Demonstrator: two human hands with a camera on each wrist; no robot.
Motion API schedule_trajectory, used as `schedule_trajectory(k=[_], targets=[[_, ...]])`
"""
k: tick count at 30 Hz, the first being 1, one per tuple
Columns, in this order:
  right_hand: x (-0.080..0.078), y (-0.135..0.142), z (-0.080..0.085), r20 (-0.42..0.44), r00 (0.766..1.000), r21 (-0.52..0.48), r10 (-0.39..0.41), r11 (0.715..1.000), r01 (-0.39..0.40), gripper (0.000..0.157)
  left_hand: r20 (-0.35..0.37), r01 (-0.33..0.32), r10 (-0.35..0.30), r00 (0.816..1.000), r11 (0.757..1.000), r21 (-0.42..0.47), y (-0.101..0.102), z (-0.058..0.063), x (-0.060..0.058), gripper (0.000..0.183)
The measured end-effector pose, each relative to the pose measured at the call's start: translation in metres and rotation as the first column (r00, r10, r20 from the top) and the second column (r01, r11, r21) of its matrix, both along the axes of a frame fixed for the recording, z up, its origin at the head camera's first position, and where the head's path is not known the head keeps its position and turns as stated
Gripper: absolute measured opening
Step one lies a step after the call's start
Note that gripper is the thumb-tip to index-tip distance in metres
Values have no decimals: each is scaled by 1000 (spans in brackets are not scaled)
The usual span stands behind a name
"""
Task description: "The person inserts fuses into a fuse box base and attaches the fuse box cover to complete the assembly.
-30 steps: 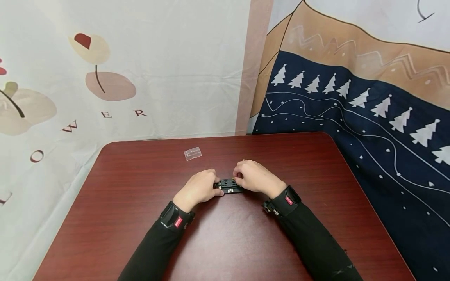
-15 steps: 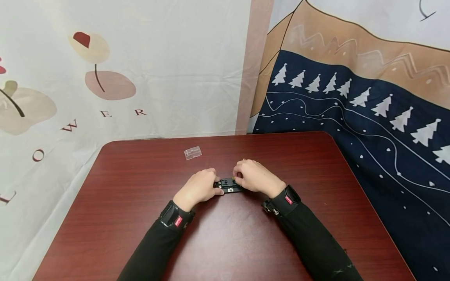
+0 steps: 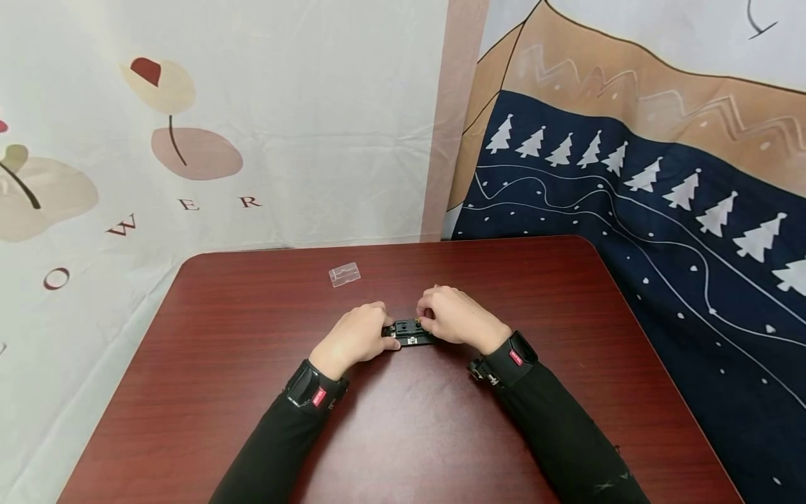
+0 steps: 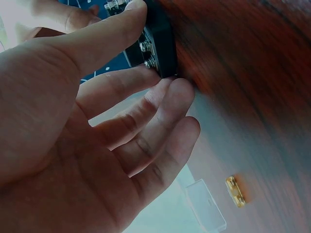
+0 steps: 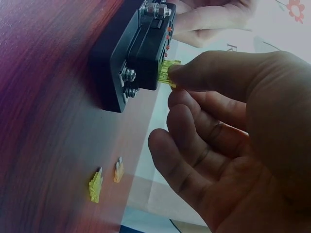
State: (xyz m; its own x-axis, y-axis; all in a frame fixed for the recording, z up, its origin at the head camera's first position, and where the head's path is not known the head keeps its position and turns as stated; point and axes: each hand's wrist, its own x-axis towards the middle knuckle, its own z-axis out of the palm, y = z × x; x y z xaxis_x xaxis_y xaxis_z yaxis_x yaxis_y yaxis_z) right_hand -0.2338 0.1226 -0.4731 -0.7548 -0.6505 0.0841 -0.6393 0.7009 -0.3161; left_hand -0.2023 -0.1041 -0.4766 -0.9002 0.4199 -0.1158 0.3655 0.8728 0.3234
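Note:
A black fuse block [image 3: 409, 332] with metal terminal screws lies on the table between the hands in the head view. My left hand [image 3: 355, 339] grips its left end, thumb along the near side. At the other end my right hand [image 3: 462, 318] pinches a yellow blade fuse [image 5: 166, 73] between thumb and forefinger. In the right wrist view that fuse stands at the block's top face, its blades hidden, beside a row of small red dots. Steel screws [image 5: 130, 75] show on the block's end. The right hand's other fingers are loosely bent beside the block.
A clear plastic cover [image 3: 344, 274] lies toward the table's back edge. Two loose blade fuses, a yellow one [image 5: 95, 186] and an orange one [image 5: 119, 171], lie on the table in the right wrist view. Printed cloth [image 3: 352, 140] hangs behind the reddish-brown table [image 3: 252, 301].

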Motion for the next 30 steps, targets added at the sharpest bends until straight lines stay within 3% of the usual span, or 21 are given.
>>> schedule_trajectory(k=[10, 30], targets=[[-1, -1, -1, -27, 1000, -10, 1, 1000, -1, 8, -7, 6, -6, 1000, 1000, -9, 0, 0, -1, 43], [1, -2, -5, -2, 1000, -42, -29, 999, 29, 8, -13, 10, -10, 1000, 1000, -8, 2, -2, 0, 38]])
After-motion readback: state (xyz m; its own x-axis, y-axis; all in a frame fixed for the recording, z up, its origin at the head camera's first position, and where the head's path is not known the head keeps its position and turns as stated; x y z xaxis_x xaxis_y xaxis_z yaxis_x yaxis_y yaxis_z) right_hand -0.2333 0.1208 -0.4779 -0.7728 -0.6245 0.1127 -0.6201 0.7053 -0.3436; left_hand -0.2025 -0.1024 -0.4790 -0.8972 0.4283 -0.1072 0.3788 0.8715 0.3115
